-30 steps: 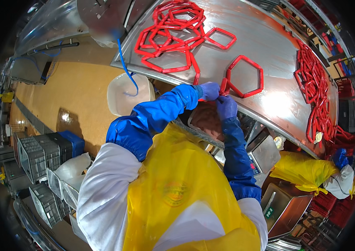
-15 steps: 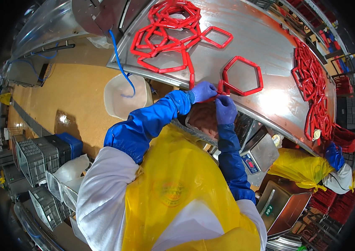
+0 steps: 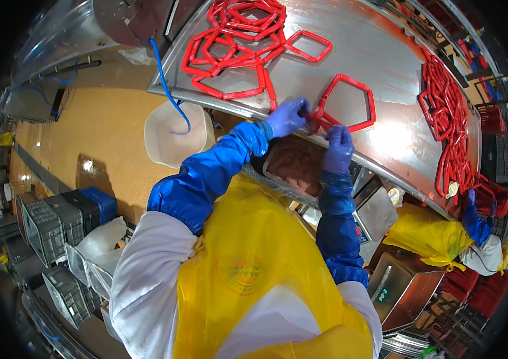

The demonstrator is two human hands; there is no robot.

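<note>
A long string of red sausages (image 3: 244,94) lies in tangled loops on the far left of the steel table (image 3: 385,63). My purple-gloved left hand (image 3: 289,118) is closed on a sausage link at the table's near edge. Just right of it, short links (image 3: 318,113) join a loose loop of red sausages (image 3: 372,105) lying on the steel. My right hand (image 3: 339,149), gloved in purple too, is beside that loop at the edge. Its fingers are pinched together, and whatever they hold is hidden.
Below my hands is a tub of pinkish-brown meat (image 3: 296,161), with a scale (image 3: 376,209) to its right. A sausage heap (image 3: 445,113) lies at the table's right end, near a co-worker's blue sleeve (image 3: 476,226). A white bin (image 3: 153,134) and grey crates (image 3: 44,230) stand left.
My right hand has moved right and slightly down, away from my left hand. The left has moved a little up. The loose loop's near left side has changed shape.
</note>
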